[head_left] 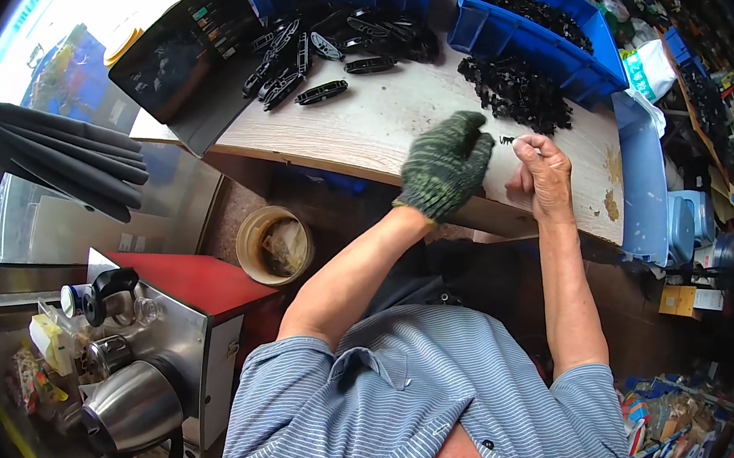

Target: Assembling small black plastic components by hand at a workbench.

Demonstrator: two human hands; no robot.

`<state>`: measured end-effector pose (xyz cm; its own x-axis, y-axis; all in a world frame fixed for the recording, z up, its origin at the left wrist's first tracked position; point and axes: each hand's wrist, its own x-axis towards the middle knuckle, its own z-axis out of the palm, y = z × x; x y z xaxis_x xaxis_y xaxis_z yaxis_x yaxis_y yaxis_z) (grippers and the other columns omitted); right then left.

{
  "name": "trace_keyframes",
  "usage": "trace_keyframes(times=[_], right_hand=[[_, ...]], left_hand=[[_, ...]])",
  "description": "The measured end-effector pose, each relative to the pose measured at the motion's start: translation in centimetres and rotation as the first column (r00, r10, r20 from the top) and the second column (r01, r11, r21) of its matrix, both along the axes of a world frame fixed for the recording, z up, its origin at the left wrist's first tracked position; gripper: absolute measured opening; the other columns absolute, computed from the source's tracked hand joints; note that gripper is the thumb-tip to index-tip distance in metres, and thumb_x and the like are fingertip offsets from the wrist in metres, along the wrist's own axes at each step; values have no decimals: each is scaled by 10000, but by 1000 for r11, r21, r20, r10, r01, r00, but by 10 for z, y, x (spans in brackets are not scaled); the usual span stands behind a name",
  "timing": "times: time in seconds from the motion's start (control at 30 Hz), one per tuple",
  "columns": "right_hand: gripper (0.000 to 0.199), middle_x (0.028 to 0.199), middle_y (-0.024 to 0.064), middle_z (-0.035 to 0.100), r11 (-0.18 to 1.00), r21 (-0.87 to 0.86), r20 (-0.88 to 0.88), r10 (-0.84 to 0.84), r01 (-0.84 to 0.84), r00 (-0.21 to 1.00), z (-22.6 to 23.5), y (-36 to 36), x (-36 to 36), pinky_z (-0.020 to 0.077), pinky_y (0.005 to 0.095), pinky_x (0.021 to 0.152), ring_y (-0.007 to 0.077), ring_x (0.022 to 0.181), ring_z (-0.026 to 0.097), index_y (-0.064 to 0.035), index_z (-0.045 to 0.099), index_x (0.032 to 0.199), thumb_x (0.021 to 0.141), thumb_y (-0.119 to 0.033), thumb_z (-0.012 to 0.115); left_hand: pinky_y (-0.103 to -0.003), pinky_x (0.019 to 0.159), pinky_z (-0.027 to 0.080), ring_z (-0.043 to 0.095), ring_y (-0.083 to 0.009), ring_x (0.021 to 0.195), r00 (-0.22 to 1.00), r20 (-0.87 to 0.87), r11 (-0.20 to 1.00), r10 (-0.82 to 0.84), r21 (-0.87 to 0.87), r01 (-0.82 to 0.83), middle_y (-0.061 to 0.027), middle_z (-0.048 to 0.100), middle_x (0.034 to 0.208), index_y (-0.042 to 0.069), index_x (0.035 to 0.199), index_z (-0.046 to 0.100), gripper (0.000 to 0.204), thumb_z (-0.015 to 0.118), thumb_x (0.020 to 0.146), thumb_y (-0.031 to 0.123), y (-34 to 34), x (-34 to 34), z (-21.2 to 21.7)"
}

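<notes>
My left hand (pixel 446 167), in a dark green knitted glove, is above the front part of the pale wooden table (pixel 338 137). Its fingers are curled towards the thumb, and whatever they may hold is hidden. Close on its right is my bare right hand (pixel 547 174), fingers bent in a pinch. A tiny black toothed piece (pixel 507 139) shows beside those fingertips; whether they grip it I cannot tell. Just beyond both hands lies a heap of small black parts (pixel 517 96). Farther left are several black oval plastic pieces (pixel 322 92), some with grey faces.
Blue bins (pixel 536 47) of black parts line the table's far side. A dark tablet-like panel (pixel 185 64) stands at the left. Below the table edge is a round bucket (pixel 275 245). A steel kettle (pixel 137 407) is at lower left, and a blue tub (pixel 642 179) adjoins the right edge.
</notes>
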<state>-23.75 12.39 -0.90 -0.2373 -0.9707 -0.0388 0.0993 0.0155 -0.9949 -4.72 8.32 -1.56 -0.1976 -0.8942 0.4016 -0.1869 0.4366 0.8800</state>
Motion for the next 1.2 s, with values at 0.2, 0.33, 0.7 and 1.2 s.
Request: trace_keyframes(times=[0.2,0.33,0.7,1.2], right_hand=[[178,479,-21,467,998,-67,28,1,1,1000,-2,-2,2,513,278,489,99,391,464,-49,666,953,894,-194,752],[171,482,-21,467,998,-63,46,10,-7,999,-3,-3,1,518,281,494,98,396,467,-54,663,944,892,-192,750],[172,489,-18,470,998,-62,56,-9,13,998,-4,-1,0,521,284,498,100,404,480,-57,658,939,890,-197,745],[131,523,-2,517,990,-130,220,76,-48,973,-1,1,6,611,411,649,161,513,597,-99,698,962,891,-193,755]], left_hand=[[-538,989,438,535,-399,1200,538,528,749,657,-538,-386,-153,615,1242,136,1221,642,453,726,795,268,-40,116,7],[-537,879,462,588,-348,1074,532,614,808,583,-508,-299,-88,656,1109,161,1102,672,264,686,860,265,-67,150,-2],[-502,892,464,598,-357,1064,459,723,856,516,-453,-250,-109,673,1097,119,1050,729,305,694,904,385,-64,134,5],[-270,732,550,663,-103,826,959,-261,889,-111,405,213,-68,737,1006,25,1162,670,297,745,880,78,0,43,3]])
